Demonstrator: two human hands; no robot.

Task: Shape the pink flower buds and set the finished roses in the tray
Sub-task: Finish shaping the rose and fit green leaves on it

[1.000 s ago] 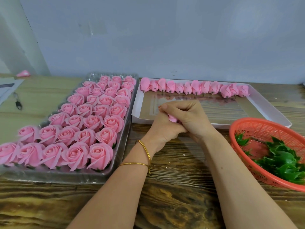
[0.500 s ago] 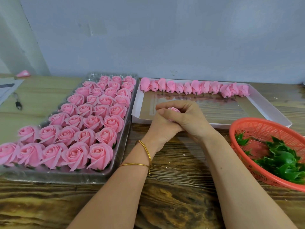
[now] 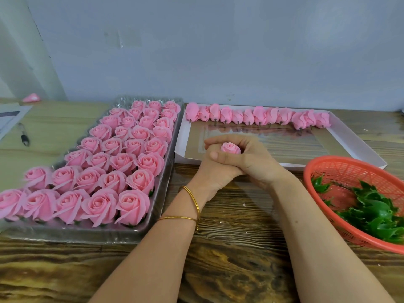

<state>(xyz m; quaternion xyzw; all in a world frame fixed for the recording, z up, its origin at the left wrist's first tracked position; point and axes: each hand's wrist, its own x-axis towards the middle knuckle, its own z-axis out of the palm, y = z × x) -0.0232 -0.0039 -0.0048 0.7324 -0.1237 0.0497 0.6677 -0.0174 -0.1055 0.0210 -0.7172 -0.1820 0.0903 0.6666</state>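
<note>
Both my hands are clasped together around one pink flower bud (image 3: 230, 148), whose spiral top shows between my fingers. My left hand (image 3: 213, 171) wraps it from below, thumb on top; my right hand (image 3: 251, 159) curls over it from the right. This happens at the near edge of the white shallow box (image 3: 358, 147), where a row of closed pink buds (image 3: 258, 115) lies along the far side. To the left, the clear plastic tray (image 3: 161, 193) holds several rows of finished pink roses (image 3: 122, 162).
An orange mesh basket (image 3: 323, 167) with green leaf calyxes (image 3: 376, 213) sits at the right. A pen (image 3: 24, 135) and papers lie at far left, a loose pink piece (image 3: 31, 97) by the wall. Bare wooden tabletop (image 3: 236, 248) lies in front of me.
The bud has turned up within my clasped hands: a second ago only a bit of pink showed low between them, now its spiral top faces up between my fingers.
</note>
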